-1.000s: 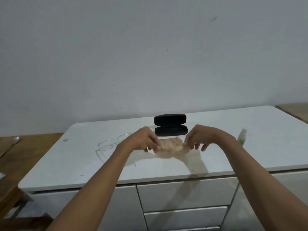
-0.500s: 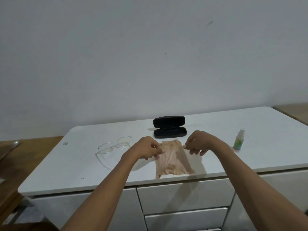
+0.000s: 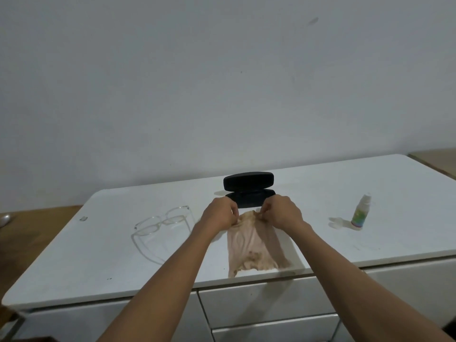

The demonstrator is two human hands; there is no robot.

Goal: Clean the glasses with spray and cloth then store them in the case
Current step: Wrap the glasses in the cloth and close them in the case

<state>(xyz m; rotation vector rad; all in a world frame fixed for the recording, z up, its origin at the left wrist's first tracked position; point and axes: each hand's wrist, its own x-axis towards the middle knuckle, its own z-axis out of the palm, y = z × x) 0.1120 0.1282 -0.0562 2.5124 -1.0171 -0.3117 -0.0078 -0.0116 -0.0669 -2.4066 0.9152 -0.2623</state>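
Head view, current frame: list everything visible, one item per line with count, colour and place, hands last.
glasses: one pair, clear frame, on the counter left of the hands, unfolded.
glasses case: one, black, open, at the back centre of the counter, just behind the hands.
cloth: one, beige, spread toward the front edge, its far end pinched by both hands.
spray bottle: one, white with green label, upright on the right.
counter: one, white, with drawers below.
wooden surface: one, brown, far left.
wall: one, pale grey, behind.
left hand: gripping the cloth.
right hand: gripping the cloth.
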